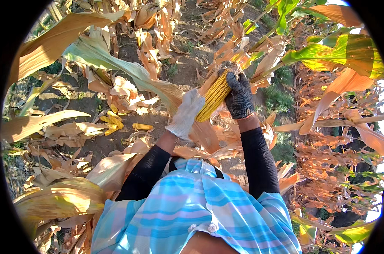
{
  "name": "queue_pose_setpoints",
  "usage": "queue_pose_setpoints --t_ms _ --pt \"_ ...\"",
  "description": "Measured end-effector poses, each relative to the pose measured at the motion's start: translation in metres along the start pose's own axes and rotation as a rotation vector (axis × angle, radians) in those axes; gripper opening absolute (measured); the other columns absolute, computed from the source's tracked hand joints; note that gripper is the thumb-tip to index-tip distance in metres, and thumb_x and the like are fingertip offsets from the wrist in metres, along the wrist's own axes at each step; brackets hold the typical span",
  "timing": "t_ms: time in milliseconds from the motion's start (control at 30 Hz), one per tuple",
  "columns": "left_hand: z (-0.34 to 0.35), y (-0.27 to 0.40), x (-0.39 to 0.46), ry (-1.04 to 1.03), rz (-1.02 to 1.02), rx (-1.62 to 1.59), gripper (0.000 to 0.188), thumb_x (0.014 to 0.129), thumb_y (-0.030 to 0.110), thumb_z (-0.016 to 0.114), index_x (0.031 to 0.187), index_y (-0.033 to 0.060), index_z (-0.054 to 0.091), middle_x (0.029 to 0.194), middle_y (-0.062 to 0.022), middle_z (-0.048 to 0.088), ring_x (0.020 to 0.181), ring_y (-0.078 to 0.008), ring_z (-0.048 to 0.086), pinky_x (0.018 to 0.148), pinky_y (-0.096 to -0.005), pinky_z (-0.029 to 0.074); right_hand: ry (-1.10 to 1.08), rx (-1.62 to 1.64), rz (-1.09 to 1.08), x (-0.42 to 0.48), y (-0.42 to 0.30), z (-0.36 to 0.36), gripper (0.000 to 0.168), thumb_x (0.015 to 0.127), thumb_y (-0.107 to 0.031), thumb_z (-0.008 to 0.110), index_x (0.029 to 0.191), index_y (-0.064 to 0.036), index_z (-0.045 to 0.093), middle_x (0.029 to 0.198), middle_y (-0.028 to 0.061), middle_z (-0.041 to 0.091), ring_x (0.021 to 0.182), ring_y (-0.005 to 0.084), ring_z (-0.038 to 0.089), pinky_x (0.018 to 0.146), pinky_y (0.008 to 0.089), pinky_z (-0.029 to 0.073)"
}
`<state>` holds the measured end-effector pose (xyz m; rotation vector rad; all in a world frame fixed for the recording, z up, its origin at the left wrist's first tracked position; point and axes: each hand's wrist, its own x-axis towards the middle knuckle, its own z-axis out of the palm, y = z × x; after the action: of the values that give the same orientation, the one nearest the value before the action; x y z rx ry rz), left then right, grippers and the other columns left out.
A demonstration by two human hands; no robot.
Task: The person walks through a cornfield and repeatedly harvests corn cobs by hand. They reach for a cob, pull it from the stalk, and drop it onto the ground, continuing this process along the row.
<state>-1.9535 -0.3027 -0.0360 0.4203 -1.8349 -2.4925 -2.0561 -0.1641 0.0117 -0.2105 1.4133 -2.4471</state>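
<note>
A bare yellow corn cob (pixel 214 96) slants in front of me, its kernels exposed along most of its length. My right hand (pixel 239 95), in a dark knit glove, grips it by the upper end. Dry silk and husk (pixel 234 66) gather around that end. My left hand (pixel 186 112) wears a white glove and lies against the cob's left side. Its fingers are partly hidden, so whether they close on cob or husk is unclear. Pale dry husk leaves (pixel 206 136) hang below the cob.
Several husked cobs (pixel 112 120) lie in a small pile on the ground at left, with a single cob (pixel 142 126) beside them. Long dry leaves (pixel 122 66) cross the upper left. A stalk (pixel 325 123) juts in from the right, and green leaves (pixel 335 54) hang above it.
</note>
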Motion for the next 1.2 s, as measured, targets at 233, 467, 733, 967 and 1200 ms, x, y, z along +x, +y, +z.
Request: queue_pose_setpoints --t_ms 233,467,733,967,1200 --pt "-0.015 0.016 0.007 -0.035 0.188 0.450 0.036 0.097 0.032 0.049 0.114 0.0021 0.059 0.110 -0.0107 0.064 0.092 -0.0149 0.062 0.074 -0.0285 0.049 -0.059 0.251 -0.098 -0.003 0.000 0.022 0.042 0.087 -0.019 0.065 0.123 -0.002 0.052 0.103 0.0087 0.062 0.100 0.0202 0.059 0.090 0.0346 0.049" --pt "-0.005 0.025 0.050 0.351 0.417 -0.305 0.030 0.099 0.032 0.046 0.090 0.0051 0.054 0.070 -0.0023 0.053 0.062 -0.0134 0.051 0.058 -0.0308 0.044 0.533 0.660 0.392 0.017 0.083 0.035 0.032 0.085 -0.026 0.067 0.107 -0.007 0.054 0.099 0.0103 0.062 0.089 0.0302 0.062 0.082 0.0498 0.052" --pt "-0.027 0.029 0.042 -0.094 -0.073 -1.066 0.026 0.096 0.031 0.047 0.082 0.0094 0.054 0.067 0.0010 0.048 0.055 -0.0142 0.049 0.047 -0.0273 0.040 0.039 -0.241 0.016 0.055 0.122 -0.007 0.048 0.081 -0.021 0.072 0.119 -0.003 0.049 0.097 0.0144 0.064 0.080 0.0321 0.064 0.072 0.0415 0.054" --pt "-0.071 -0.049 0.001 -0.007 -0.099 1.219 0.030 0.087 0.035 0.058 0.101 0.0074 0.060 0.091 -0.0088 0.065 0.083 -0.0290 0.064 0.070 -0.0393 0.052 -0.012 -0.506 0.667 0.084 0.171 -0.100 0.022 0.093 -0.016 0.053 0.111 -0.003 0.058 0.099 0.0094 0.067 0.084 0.0223 0.065 0.076 0.0322 0.052" --pt "-0.117 -0.077 -0.075 0.158 -0.525 1.351 0.050 0.079 0.043 0.062 0.115 0.0096 0.055 0.113 -0.0153 0.060 0.108 -0.0326 0.057 0.092 -0.0422 0.045 -0.705 -1.283 0.772 0.052 0.273 -0.124 0.022 0.092 -0.017 0.051 0.108 -0.006 0.061 0.098 0.0106 0.068 0.088 0.0232 0.065 0.076 0.0335 0.051"
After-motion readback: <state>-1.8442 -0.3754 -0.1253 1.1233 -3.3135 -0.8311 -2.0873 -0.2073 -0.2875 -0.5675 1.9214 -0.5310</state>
